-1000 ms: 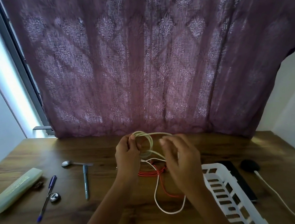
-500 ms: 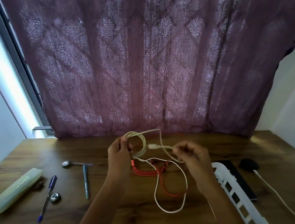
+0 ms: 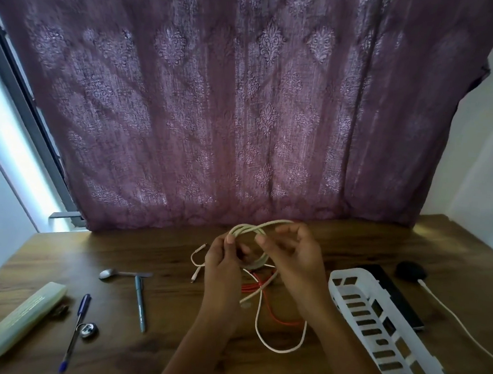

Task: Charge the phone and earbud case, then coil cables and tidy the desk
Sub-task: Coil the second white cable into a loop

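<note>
The left hand (image 3: 223, 261) and right hand (image 3: 295, 258) are raised over the middle of the brown wooden desk (image 3: 170, 313), with a white charging cable (image 3: 247, 229) wound into a loose coil between them. The left hand pinches the coil's nine o'clock side between thumb and fingers. The right hand's fingers are curled at the coil's two o'clock side and appear to grip the top strand, though the contact is partly hidden behind them. The cable's free tail hangs from the coil and lies in a wide loop on the desk at six o'clock of the hands. A bundled orange cable (image 3: 285, 319) lies on the desk under the hands, crossed by that tail.

At three o'clock of the hands stands a white slotted plastic basket (image 3: 347, 276). Just beyond its far side lies a flat black phone (image 3: 401, 308). At two o'clock of the basket sits a black round earbud case (image 3: 411, 270) with a second white lead (image 3: 447, 313) running from it.

At nine o'clock of the hands lie a metal spoon (image 3: 111, 273) and a grey pen (image 3: 140, 302). At eight o'clock are a blue pen (image 3: 76, 330) and a pale green plastic case (image 3: 22, 319).
</note>
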`<state>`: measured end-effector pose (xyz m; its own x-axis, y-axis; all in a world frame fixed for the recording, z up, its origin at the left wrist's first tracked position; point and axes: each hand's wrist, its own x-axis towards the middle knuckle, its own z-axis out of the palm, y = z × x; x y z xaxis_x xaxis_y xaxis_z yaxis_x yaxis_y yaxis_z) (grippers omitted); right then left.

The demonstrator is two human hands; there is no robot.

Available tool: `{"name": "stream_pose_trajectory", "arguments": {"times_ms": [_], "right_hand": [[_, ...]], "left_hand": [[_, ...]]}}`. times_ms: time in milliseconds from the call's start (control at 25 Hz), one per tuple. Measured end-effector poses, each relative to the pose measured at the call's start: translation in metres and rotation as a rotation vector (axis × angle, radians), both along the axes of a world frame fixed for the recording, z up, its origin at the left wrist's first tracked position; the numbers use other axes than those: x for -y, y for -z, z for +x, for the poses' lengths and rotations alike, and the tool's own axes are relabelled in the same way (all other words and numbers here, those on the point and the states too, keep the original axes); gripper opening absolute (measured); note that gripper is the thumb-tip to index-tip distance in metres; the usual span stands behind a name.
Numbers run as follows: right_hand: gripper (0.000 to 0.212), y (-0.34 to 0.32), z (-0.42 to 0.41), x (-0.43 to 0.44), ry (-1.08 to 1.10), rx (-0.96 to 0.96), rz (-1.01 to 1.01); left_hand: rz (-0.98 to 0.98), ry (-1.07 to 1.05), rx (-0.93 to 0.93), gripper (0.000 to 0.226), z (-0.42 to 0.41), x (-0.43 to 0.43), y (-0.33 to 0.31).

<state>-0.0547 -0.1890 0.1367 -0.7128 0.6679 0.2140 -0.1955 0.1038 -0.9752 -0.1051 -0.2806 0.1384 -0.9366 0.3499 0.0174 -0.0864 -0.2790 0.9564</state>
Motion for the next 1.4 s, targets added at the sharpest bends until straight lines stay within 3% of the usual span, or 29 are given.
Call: {"name": "stream_pose_trajectory", "arguments": {"times_ms": [120, 280, 400, 520, 680, 800, 880, 1000, 1160, 1320, 1400], "right_hand": [[0.027, -0.01, 0.002, -0.005, -0.03, 0.034, 0.108], [0.025, -0.014, 0.005, -0.02, -0.16, 0.069, 0.203], [0.026, -0.017, 0.006, -0.023, -0.267, 0.089, 0.235], [0.021, -0.022, 0.008, -0.023, -0.238, 0.113, 0.371], [0.023, -0.016, 0.01, -0.016, -0.007, 0.156, 0.684], [0.052, -0.011, 0.011, -0.017, 0.117, 0.191, 0.814], [0.058, -0.009, 0.013, -0.017, 0.145, 0.211, 0.851], [0.051, -0.006, 0.013, -0.015, 0.18, 0.243, 0.802], [0.007, -0.002, 0.01, -0.012, 0.066, 0.164, 0.568], [0.03, -0.008, 0.009, -0.012, -0.107, 0.158, 0.407], [0.031, -0.011, 0.009, -0.011, -0.17, 0.132, 0.23]], "left_hand": [[-0.064, 0.151, 0.037, 0.024, -0.002, 0.01, -0.001], [-0.292, 0.299, -0.11, 0.024, -0.019, 0.018, -0.013], [-0.491, 0.388, -0.434, 0.023, -0.03, 0.02, -0.027], [-0.685, 0.317, -0.68, 0.018, -0.03, 0.019, -0.035], [-0.621, 0.17, -0.683, 0.016, -0.021, 0.012, -0.034], [-0.588, 0.083, -0.679, 0.015, -0.017, 0.008, -0.029], [-0.558, 0.041, -0.646, 0.015, -0.016, 0.008, -0.028], [-0.493, -0.007, -0.583, 0.025, -0.014, 0.008, -0.027], [-0.387, 0.003, -0.495, 0.036, -0.012, 0.008, -0.027], [-0.339, 0.059, -0.476, 0.043, -0.017, 0.01, -0.025], [-0.378, 0.075, -0.529, 0.043, -0.019, 0.009, -0.024]]}}
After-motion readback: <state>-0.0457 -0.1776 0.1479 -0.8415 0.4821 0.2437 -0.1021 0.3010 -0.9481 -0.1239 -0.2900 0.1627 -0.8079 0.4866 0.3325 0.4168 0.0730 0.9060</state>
